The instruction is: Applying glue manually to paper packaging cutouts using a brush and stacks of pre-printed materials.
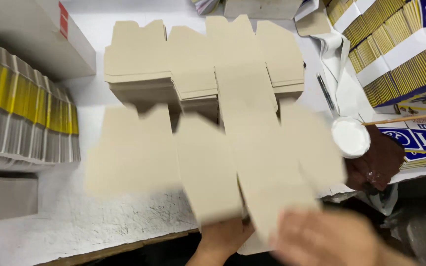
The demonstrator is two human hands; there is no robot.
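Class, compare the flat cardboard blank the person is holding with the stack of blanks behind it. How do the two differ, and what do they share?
The held blank is a single sheet; the stack is many sheets piled up. The held blank is motion-blurred and gripped at its near edge by the left hand and right hand; the stack looks sharp and rests untouched on the white table. The held blank lies nearer the person. Both are plain beige with the same die-cut outline.

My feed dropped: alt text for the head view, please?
Both hands, left hand and right hand, hold a blurred flat grey die-cut cardboard blank over a white worktable, before a stack of identical blanks; a white glue pot sits at right.
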